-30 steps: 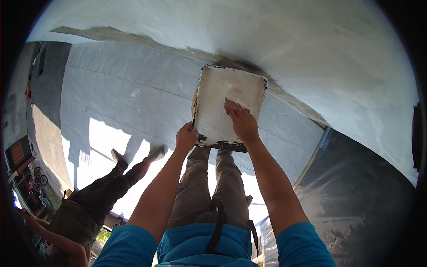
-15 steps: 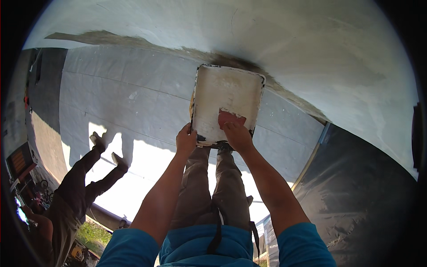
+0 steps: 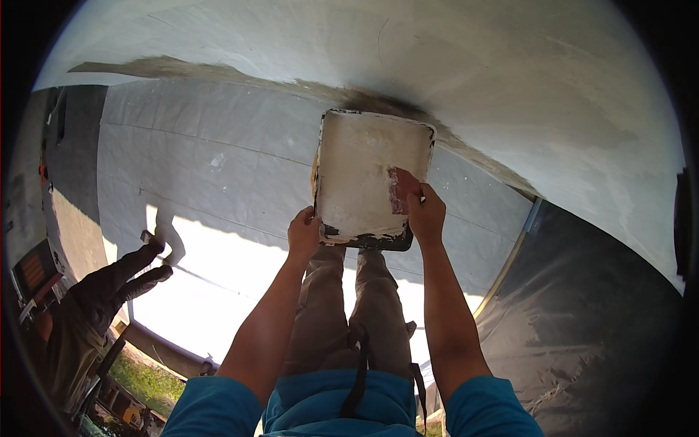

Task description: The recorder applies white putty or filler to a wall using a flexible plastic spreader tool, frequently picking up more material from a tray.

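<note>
In front of my legs is a paint tray (image 3: 357, 153), its pale inside smeared and its rim crusted with dark and white coating. My left hand (image 3: 303, 230) is closed on the tray's lower left edge. A flat red scraper (image 3: 405, 188) is pinched in my right hand (image 3: 427, 213) over the right side of the tray. Whitish residue coats the scraper's left edge, which lies against or just above the tray's inner face; I cannot tell which.
A pale plastered wall (image 3: 524, 95) with a rough brown lower edge curves across the top. Grey sheeting (image 3: 218, 138) covers the floor. Dark plastic (image 3: 561, 306) lies at right. Another person's legs (image 3: 109, 288) show at left, near a red-brown box (image 3: 35, 271).
My right hand has moved right with the scraper, which has turned so its coated edge faces left. My left hand keeps hold of the tray. The other person has moved further left.
</note>
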Available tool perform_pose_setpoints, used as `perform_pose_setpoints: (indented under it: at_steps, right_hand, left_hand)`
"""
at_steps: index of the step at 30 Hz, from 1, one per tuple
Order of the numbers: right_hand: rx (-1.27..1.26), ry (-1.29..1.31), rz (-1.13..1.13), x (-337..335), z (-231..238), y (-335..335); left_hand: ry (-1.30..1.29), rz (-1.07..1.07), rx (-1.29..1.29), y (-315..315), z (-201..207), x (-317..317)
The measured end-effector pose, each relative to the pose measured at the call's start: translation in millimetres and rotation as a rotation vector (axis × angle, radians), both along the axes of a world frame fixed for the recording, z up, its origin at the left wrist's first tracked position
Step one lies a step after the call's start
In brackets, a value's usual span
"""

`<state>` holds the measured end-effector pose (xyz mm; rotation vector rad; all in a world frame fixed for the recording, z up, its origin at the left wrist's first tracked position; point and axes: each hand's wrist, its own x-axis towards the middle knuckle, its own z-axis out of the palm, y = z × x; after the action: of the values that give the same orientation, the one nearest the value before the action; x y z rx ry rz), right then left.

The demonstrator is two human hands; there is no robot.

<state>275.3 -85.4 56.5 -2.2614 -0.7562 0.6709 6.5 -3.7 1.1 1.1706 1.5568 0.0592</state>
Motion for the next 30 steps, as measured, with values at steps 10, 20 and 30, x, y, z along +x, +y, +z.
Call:
perform_pose_setpoints:
  at_steps: [10, 20, 30]
  right_hand:
    - [0.104, 0.218, -0.289, 0, 16, -30]
    - [0.283, 0.512, -0.443, 2, 28, -36]
    - [0.335, 0.589, -0.487, 7, 28, -30]
  left_hand:
    - [0.046, -0.292, 0.429, 8, 42, 48]
    - [-0.298, -0.699, 0.442, 38, 40, 114]
    - [-0.313, -0.574, 0.473, 35, 36, 115]
